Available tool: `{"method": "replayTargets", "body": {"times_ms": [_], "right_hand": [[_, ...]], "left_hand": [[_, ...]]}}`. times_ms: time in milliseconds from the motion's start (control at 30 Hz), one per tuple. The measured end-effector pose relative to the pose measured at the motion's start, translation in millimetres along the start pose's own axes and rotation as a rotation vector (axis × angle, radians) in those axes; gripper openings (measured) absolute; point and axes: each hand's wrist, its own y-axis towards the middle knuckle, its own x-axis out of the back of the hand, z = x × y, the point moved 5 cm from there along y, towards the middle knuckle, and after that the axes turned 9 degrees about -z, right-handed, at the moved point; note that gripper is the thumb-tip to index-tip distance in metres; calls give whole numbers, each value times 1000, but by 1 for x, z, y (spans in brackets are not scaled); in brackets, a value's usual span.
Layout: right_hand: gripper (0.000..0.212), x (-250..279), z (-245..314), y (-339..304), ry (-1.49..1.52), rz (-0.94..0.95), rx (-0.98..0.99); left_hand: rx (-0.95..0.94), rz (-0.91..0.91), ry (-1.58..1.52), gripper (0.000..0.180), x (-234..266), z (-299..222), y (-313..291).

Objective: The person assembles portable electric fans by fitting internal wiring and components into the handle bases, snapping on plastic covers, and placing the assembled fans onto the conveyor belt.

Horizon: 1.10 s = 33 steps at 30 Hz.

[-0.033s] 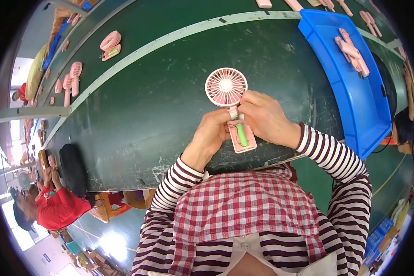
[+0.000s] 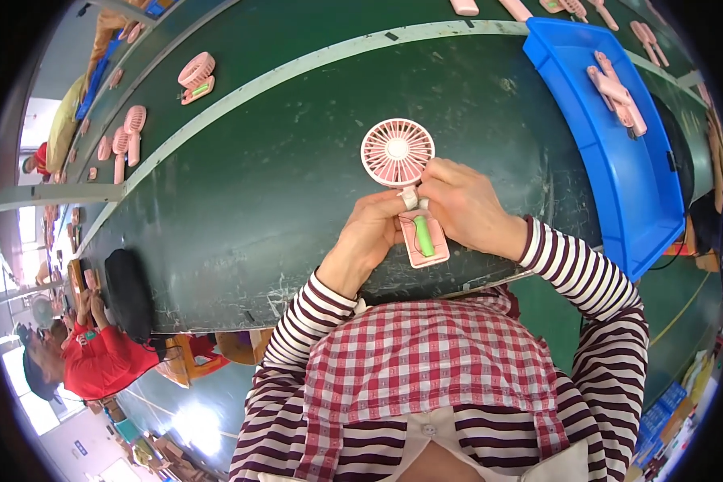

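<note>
A pink handheld fan (image 2: pixel 398 150) lies in front of me over the dark table, its round grille head pointing away. Its handle is opened up, and a green battery cell (image 2: pixel 424 236) with thin dark wires shows inside the pink handle shell (image 2: pixel 438 259). My left hand (image 2: pixel 363 241) is closed on the fan near its neck from the left. From the right, the fingers of my right hand (image 2: pixel 467 207) are pinched together at the neck. Something small and white (image 2: pixel 410 197) shows between the fingertips; whether it is tape or a part I cannot tell.
To the right stands a blue tray (image 2: pixel 610 173) holding several pink fan parts (image 2: pixel 616 92). A pale rail (image 2: pixel 297 58) crosses beyond the table (image 2: pixel 257 201), with more pink fans (image 2: pixel 197 72) past it. At left, a person in red (image 2: pixel 108 361) sits near a black rounded object (image 2: pixel 128 293).
</note>
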Motion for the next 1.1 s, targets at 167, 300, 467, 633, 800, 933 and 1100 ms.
{"method": "replayTargets", "body": {"times_ms": [167,300,467,633,800,933,1100], "right_hand": [[11,2,2,8,-3,-13,-21],[12,-5,-5,13,27,-129,-132],[26,-14,19,6,-100,-367,-21],[34,-33,17,12,-221,-509,50],[33,-30,16,11,-224,-569,59],[32,-33,13,13,-197,-542,37],[30,-33,12,16,-233,-534,58]], "left_hand": [[-92,63,66,26,-2,-7,-1],[-211,-78,10,21,-2,-15,12],[-331,-194,-183,18,-2,-24,14],[-442,-218,-305,18,-3,-25,14],[-433,-234,-356,19,0,-24,19],[-405,-220,-346,18,2,-24,18],[-387,-229,-337,19,3,-23,19]]}}
